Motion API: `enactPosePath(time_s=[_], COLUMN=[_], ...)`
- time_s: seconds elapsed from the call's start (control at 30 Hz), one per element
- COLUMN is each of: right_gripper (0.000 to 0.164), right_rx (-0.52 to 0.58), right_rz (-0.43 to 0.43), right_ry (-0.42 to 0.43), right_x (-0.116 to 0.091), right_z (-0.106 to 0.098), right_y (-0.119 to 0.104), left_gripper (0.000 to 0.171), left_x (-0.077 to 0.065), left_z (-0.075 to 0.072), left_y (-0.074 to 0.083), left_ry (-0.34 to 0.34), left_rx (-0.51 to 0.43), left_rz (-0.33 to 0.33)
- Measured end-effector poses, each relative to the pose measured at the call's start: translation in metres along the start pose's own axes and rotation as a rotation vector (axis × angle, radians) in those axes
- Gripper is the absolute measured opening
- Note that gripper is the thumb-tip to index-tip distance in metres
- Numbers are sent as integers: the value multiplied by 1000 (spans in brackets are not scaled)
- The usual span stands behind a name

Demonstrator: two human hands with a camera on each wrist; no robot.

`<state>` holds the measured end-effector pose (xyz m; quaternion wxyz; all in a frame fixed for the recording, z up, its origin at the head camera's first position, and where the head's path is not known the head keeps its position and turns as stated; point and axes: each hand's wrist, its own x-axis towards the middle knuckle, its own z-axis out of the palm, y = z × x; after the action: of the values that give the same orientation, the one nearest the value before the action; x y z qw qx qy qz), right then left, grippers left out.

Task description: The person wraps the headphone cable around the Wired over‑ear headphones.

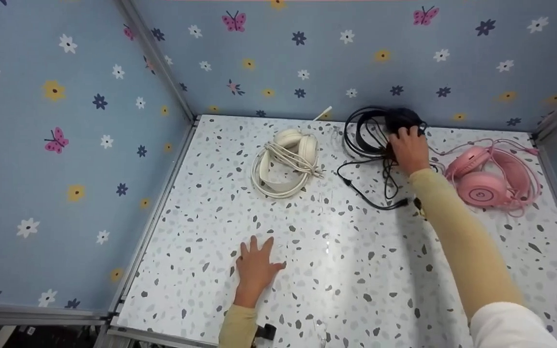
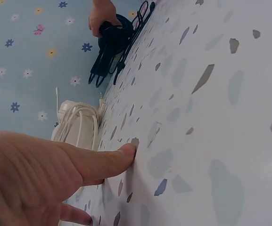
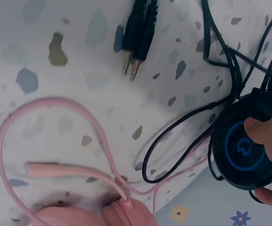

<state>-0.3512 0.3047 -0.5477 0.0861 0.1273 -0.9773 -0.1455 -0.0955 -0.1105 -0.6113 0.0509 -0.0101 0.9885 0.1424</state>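
Note:
Against the back wall, my right hand grips an ear cup of a black headset. In the right wrist view, the thumb presses on the round ear cup with its blue ring; part of the headset is cut off by the frame edge. My left hand rests on the speckled table with its fingers spread, holding nothing. Beyond it lies a white headset with its cable wound around it. Right of the black headset is a pink headset.
Blue flowered panels stand at the back and both sides. A black cable ending in twin plugs trails from the black headset across the table. The pink cable lies close to it, near my right hand.

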Motion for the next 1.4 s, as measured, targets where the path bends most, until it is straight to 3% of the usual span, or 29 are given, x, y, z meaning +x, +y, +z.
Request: enactPosePath(time_s=[0.2,0.37,0.5,0.6,0.67,0.73,0.87,0.93,1.03,1.13,1.27,1.4], right_gripper=[38,33,23,20,20,20,16,12,11,13,14,14], right_rx=[70,126,172,191,184,190,213,230,256,293,332,350], right_rz=[-48,-51,-51,-54,-54,-55,-65,-78,-101,-114,-139,-180], right_ry=[120,303,456,530,557,589,649,682,730,755,768,779], right_x=[-27,-49,-67,-84,-96,-108,-125,-130,-137,-143,-147,-151], right_z=[-26,-63,-95,-117,-132,-144,-160,-164,-164,-161,-154,-146], right_y=[7,1,-12,-25,-36,-48,-77,-94,-117,-134,-152,-171], left_gripper=[76,76,71,58,45,33,23,25,42,64,73,54], left_x=[-3,2,5,4,4,7,20,29,43,54,57,53], left_z=[3,7,11,10,5,-8,-56,-84,-115,-130,-130,-122], left_y=[-2,0,0,2,5,11,36,51,72,86,92,84], left_ry=[-3,10,44,91,121,138,160,175,160,86,54,110], left_rx=[9,-7,-68,-153,-286,-497,-973,-1131,-1276,-1374,-1496,-1630], left_rz=[-8,-4,-14,-29,-26,-7,93,150,172,132,74,16])
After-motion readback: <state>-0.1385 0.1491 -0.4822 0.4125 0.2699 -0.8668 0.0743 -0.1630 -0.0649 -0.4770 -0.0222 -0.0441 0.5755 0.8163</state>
